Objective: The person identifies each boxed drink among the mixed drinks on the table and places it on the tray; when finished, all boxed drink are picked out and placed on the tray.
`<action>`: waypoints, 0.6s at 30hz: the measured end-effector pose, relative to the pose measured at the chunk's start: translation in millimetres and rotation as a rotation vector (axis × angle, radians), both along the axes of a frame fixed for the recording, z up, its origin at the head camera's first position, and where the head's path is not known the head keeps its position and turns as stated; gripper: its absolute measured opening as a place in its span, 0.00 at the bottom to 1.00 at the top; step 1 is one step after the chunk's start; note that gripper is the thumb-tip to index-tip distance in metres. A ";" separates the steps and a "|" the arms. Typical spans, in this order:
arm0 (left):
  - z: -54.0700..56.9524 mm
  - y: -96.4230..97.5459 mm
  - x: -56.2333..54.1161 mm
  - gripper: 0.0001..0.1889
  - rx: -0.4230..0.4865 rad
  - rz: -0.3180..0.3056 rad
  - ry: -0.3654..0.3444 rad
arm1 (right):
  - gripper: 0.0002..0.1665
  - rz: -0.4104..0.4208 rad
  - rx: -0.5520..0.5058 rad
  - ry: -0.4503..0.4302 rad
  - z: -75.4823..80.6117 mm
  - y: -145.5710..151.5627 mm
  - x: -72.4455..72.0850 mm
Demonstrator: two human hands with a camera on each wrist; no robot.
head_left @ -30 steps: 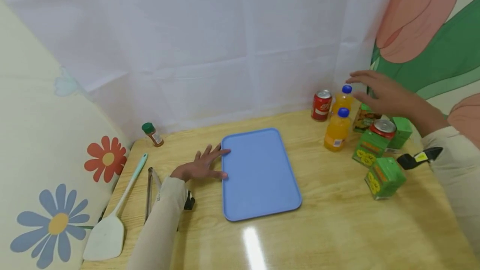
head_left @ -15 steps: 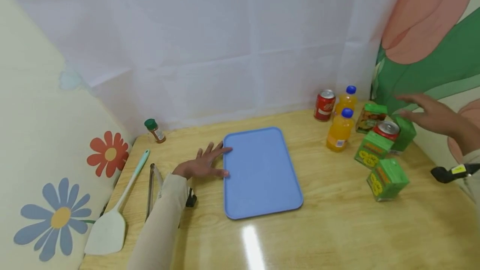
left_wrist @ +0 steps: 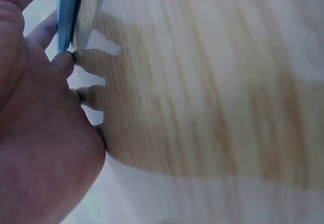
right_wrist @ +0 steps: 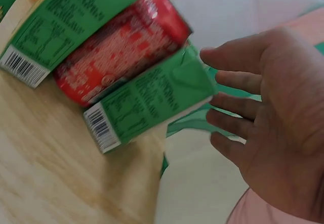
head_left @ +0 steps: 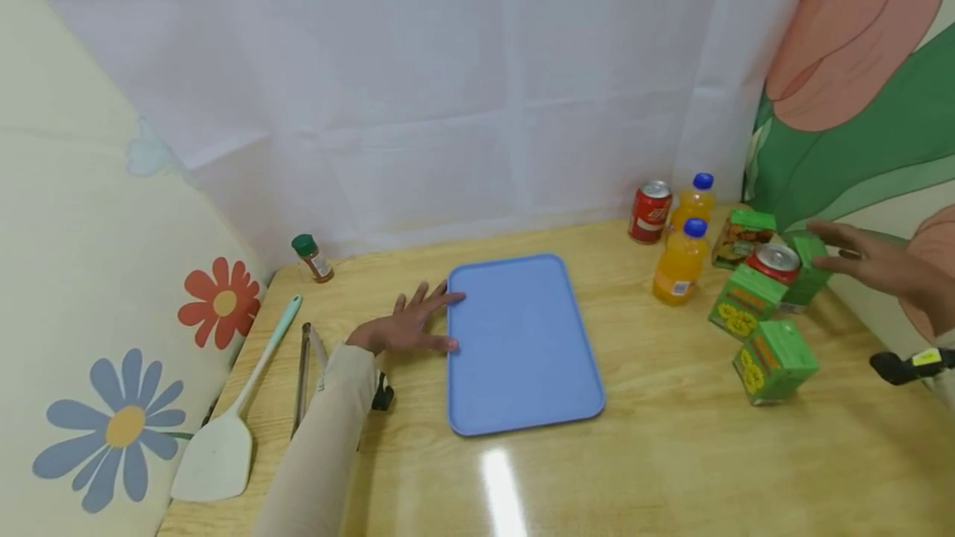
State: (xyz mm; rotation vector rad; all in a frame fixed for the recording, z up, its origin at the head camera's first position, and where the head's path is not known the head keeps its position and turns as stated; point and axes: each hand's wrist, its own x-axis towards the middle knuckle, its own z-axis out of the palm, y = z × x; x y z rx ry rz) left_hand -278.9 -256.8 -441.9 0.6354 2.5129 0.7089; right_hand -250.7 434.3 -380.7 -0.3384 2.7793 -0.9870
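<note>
My left hand (head_left: pixel 406 330) spreads its fingers at the left edge of a blue tray (head_left: pixel 522 346), with thumb and forefinger touching the rim. The left wrist view shows that hand (left_wrist: pixel 43 118) against the tray's edge (left_wrist: pixel 69 11). Over on the right, my right hand (head_left: pixel 884 263) hovers beside a green drink carton (head_left: pixel 807 272), fingers loosely bent and holding nothing. From the right wrist, the hand (right_wrist: pixel 283 113) faces the top of this carton (right_wrist: pixel 152 100); whether a fingertip touches it, I cannot tell. A red can (right_wrist: pixel 124 49) stands between it and another green carton (right_wrist: pixel 71 27).
Two orange drink bottles (head_left: pixel 681 263) and a red cola can (head_left: pixel 650 212) stand at the back right. A green carton (head_left: pixel 776 361) sits nearer the front. On the left lie a white spatula (head_left: pixel 216 454), metal tongs (head_left: pixel 302 375) and a green-capped spice jar (head_left: pixel 312 258).
My right hand has moved right and lower, from above the bottles to beside the rightmost carton. The left hand stays on the tray's edge. The head view has shifted slightly.
</note>
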 end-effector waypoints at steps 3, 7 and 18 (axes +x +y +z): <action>-1.7 -1.0 0.3 0.50 0.000 0.002 0.003 | 0.47 -0.012 -0.045 -0.025 -8.4 2.3 1.6; -3.3 -0.7 0.4 0.50 0.004 0.005 0.015 | 0.47 -0.049 -0.111 -0.019 -19.1 5.0 4.2; -5.4 -0.5 -0.3 0.50 0.011 0.027 0.028 | 0.43 -0.085 -0.201 0.058 -42.0 10.8 7.9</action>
